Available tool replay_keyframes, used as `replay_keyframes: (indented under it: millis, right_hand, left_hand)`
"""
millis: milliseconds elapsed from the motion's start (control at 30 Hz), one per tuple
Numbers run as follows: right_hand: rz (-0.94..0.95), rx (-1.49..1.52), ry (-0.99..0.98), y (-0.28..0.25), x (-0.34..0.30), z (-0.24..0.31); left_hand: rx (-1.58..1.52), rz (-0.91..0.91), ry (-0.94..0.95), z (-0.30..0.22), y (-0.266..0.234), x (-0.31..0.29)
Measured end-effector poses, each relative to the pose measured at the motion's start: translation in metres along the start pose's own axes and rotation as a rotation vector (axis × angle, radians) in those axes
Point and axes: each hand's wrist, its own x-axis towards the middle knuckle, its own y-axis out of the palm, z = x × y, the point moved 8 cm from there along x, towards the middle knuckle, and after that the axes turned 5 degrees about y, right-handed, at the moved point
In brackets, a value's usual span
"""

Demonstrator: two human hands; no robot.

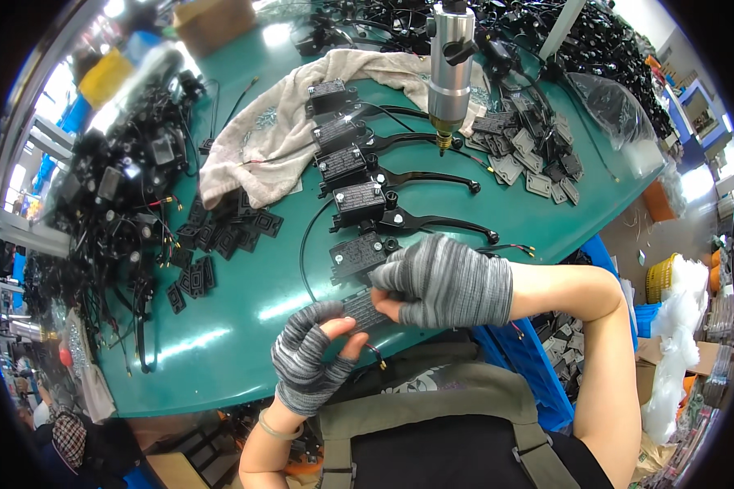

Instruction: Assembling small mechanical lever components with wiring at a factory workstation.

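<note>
A black brake master cylinder with a rectangular cap lies nearest me, partly covered by my hands. My left hand, in a grey striped fingerless glove, has its thumb and forefinger curled at the cap's left end. Over the right end, my right hand, gloved alike, is closed with its fingertips pressed together; whatever they pinch is hidden. Just beyond stands another master cylinder, and several more with black levers run in a row away from me. Silver screws show on some caps.
A silver power screwdriver hangs over the row. Beige cloth with loose screws lies behind. Black gaskets and cables are at left, grey cover plates at right. A blue crate stands below the green table's edge.
</note>
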Motion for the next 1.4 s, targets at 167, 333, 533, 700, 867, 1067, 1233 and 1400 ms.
replay_keyframes:
  millis: [167, 333, 533, 700, 867, 1067, 1233, 1400]
  right_hand:
    - [-0.113, 0.075, -0.017, -0.002, -0.01, -0.003]
    - [-0.161, -0.149, -0.008, 0.003, -0.01, -0.004]
    - [-0.321, -0.358, -0.27, 0.014, -0.023, 0.011]
    - [-0.374, -0.389, -0.282, 0.016, -0.024, 0.009]
    - [-0.808, 0.074, -0.252, -0.06, -0.044, -0.023]
    - [-0.986, 0.294, -0.015, -0.121, 0.011, -0.104]
    - [-0.971, 0.574, -0.02, -0.131, 0.041, -0.115]
    - [-1.026, 0.732, -0.153, -0.172, 0.078, -0.123]
  left_hand:
    - [0.019, -0.011, 0.009, -0.004, -0.001, 0.002]
    - [0.043, -0.014, 0.034, 0.0, 0.004, 0.002]
    - [0.006, 0.001, 0.023, 0.002, 0.008, -0.002]
    - [-0.007, 0.01, -0.007, 0.007, 0.009, -0.006]
    - [-0.086, -0.064, -0.059, 0.022, -0.017, 0.004]
    - [0.051, -0.079, -0.094, 0.111, -0.022, 0.155]
    - [0.067, 0.045, 0.137, 0.161, 0.034, 0.223]
    - [-0.168, 0.128, -0.091, 0.2, 0.063, 0.228]
